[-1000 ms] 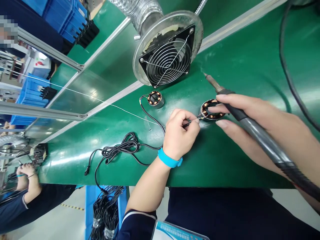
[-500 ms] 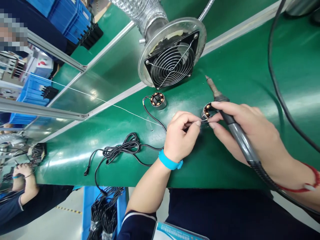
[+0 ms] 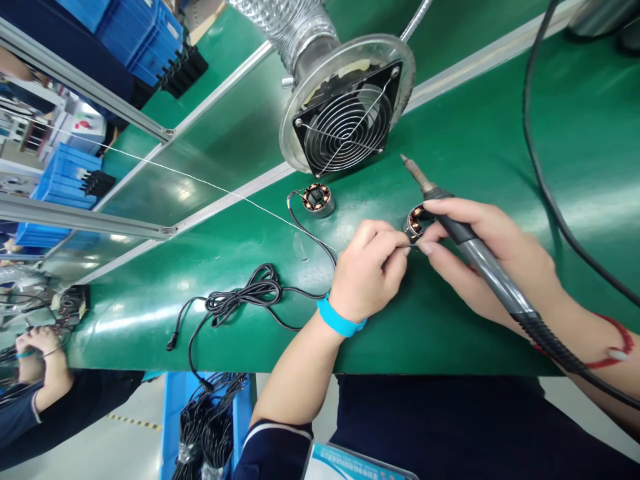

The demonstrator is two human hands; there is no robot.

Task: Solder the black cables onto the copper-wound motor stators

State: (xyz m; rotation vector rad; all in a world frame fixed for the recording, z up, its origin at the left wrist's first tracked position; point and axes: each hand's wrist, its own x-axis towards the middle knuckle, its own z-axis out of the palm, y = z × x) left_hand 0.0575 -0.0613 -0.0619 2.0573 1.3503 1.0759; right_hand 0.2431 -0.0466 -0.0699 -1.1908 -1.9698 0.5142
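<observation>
My left hand (image 3: 367,273), with a blue wristband, pinches a thin wire end that meets my right fingertips. My right hand (image 3: 480,257) grips a soldering iron (image 3: 463,233) whose tip points up and away to the left, while its fingers also steady a small motor stator (image 3: 416,221) with copper coils, tilted on the green bench (image 3: 450,147). A second stator (image 3: 317,199) with a black lead sits to the left, below the fan. A thin solder wire (image 3: 200,181) stretches from the far left toward my left hand.
A round fume-extraction fan (image 3: 347,123) on a flexible duct stands just behind the work. A tangled black cable (image 3: 245,293) lies at the left. Blue crates (image 3: 135,30) sit beyond the conveyor rail. Another person's arm (image 3: 40,360) is at lower left.
My right hand lifted the near stator from lying flat to tilted and drew closer to my left hand. The soldering iron tip swung slightly left.
</observation>
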